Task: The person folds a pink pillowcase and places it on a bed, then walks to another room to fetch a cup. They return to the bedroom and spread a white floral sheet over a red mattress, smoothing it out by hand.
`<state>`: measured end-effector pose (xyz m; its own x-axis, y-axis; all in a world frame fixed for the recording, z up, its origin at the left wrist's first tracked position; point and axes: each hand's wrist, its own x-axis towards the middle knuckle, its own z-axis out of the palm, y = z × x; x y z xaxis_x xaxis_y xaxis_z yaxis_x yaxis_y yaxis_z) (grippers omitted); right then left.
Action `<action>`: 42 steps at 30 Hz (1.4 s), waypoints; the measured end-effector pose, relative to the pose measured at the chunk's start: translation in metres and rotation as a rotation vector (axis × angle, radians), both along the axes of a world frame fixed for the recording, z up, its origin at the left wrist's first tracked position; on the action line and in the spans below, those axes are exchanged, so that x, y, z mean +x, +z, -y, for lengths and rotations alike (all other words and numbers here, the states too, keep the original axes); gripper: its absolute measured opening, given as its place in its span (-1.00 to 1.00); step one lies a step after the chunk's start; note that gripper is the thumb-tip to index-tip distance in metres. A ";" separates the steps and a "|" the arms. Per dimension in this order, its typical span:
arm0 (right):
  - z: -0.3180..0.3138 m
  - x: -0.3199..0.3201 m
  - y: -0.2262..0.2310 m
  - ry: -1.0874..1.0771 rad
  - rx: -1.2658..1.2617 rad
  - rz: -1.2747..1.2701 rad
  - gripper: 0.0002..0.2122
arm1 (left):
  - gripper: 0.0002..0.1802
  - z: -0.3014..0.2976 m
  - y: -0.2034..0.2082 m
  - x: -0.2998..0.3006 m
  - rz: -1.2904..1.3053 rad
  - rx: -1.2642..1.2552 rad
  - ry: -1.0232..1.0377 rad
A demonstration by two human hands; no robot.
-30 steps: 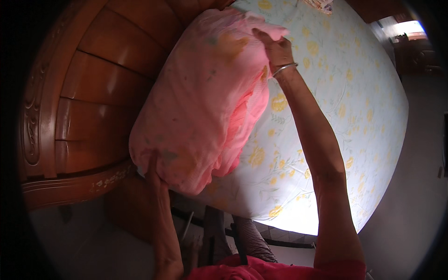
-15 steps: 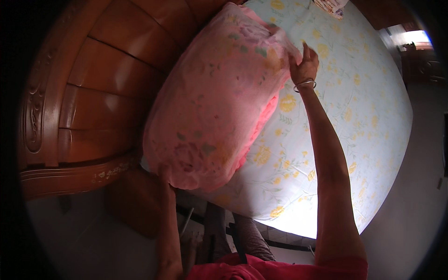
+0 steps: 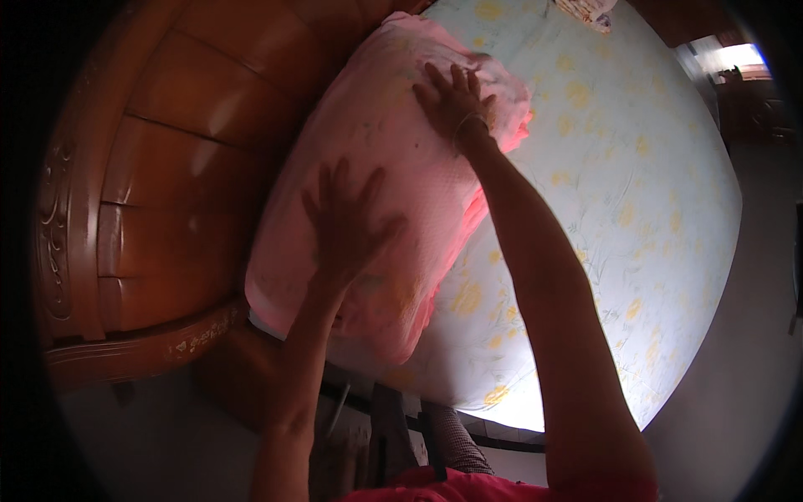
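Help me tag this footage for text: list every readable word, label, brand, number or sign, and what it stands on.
No readable text in view.
Pink bedding: faint pattern, no lettering visible.
Pale sheet: yellow floral print.
Wooden headboard: carving, and pale marks too small to make out.
Patterned cloth, top edge: too small to tell.

Matt cloth bundle (image 3: 422, 188) (finely textured), glossy wooden headboard (image 3: 180, 163), smooth sheet (image 3: 611, 184)

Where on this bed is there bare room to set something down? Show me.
Widest free patch: the yellow-flowered bedsheet right of the right forearm. A narrower one runs between that forearm and the pink bedding. Crowded: beside the wooden headboard, where the bedding lies beneath the left hand and right hand; a patterned cloth sits at the view's top.
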<state>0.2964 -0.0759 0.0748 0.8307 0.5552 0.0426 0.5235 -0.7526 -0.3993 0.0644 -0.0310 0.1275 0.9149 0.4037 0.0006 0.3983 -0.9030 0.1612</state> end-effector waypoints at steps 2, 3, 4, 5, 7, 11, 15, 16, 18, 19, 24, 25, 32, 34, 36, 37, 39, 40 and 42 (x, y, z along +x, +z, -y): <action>0.013 -0.013 -0.003 -0.006 0.058 0.015 -0.49 | -0.22 -0.006 0.006 0.009 0.141 -0.041 -0.034; 0.019 -0.028 -0.004 0.003 0.092 0.014 -0.48 | -0.23 -0.009 0.003 0.010 0.215 -0.062 -0.041; 0.027 -0.048 -0.005 0.030 0.106 0.033 -0.47 | -0.23 -0.012 -0.001 0.011 0.291 -0.082 -0.050; 0.035 -0.069 -0.002 0.053 0.116 0.056 -0.46 | -0.24 -0.013 -0.023 0.008 0.381 -0.111 -0.067; 0.051 -0.088 0.015 0.079 0.071 0.000 -0.47 | -0.26 -0.004 -0.026 0.014 0.353 -0.026 -0.070; 0.038 -0.035 0.002 0.060 0.088 0.018 -0.49 | -0.26 0.003 -0.020 0.051 0.081 0.143 -0.026; 0.026 -0.030 -0.006 0.023 0.079 0.052 -0.50 | -0.28 -0.009 -0.029 0.059 0.078 0.079 -0.046; 0.028 -0.040 -0.006 0.009 0.109 0.067 -0.50 | -0.28 -0.008 -0.029 0.056 0.069 0.088 -0.037; 0.041 -0.070 0.000 0.041 0.166 0.024 -0.51 | -0.29 -0.006 -0.027 0.045 0.050 0.105 -0.003; 0.053 -0.084 0.002 0.045 0.149 0.024 -0.51 | -0.29 -0.005 -0.028 0.043 0.072 0.109 -0.013; 0.094 -0.136 0.001 -0.119 0.254 -0.122 -0.51 | -0.29 -0.005 -0.033 0.042 0.128 0.127 -0.048; 0.101 -0.154 -0.008 -0.195 0.332 -0.184 -0.51 | -0.29 -0.005 -0.035 0.041 0.129 0.134 -0.043; 0.159 -0.323 -0.054 -0.305 0.440 -0.772 -0.57 | -0.28 -0.013 -0.032 0.030 0.098 0.128 -0.082; 0.174 -0.342 -0.067 -0.383 0.473 -0.766 -0.61 | -0.27 -0.013 -0.033 0.022 0.073 0.122 -0.094; 0.180 -0.352 -0.075 -0.534 0.539 -0.724 -0.65 | -0.26 -0.009 -0.035 0.014 0.052 0.140 -0.094; 0.180 -0.355 -0.073 -0.603 0.557 -0.731 -0.66 | -0.24 -0.006 -0.039 0.007 0.074 0.231 -0.176; 0.168 -0.345 -0.075 -0.708 0.526 -0.877 -0.67 | -0.22 0.000 -0.049 -0.007 0.114 0.406 -0.339; 0.165 -0.340 -0.084 -0.657 0.577 -0.666 -0.66 | -0.22 0.004 -0.050 -0.011 0.096 0.362 -0.338; 0.162 -0.325 -0.097 -0.875 0.718 -0.787 -0.64 | -0.22 0.005 -0.053 -0.021 0.049 0.283 -0.319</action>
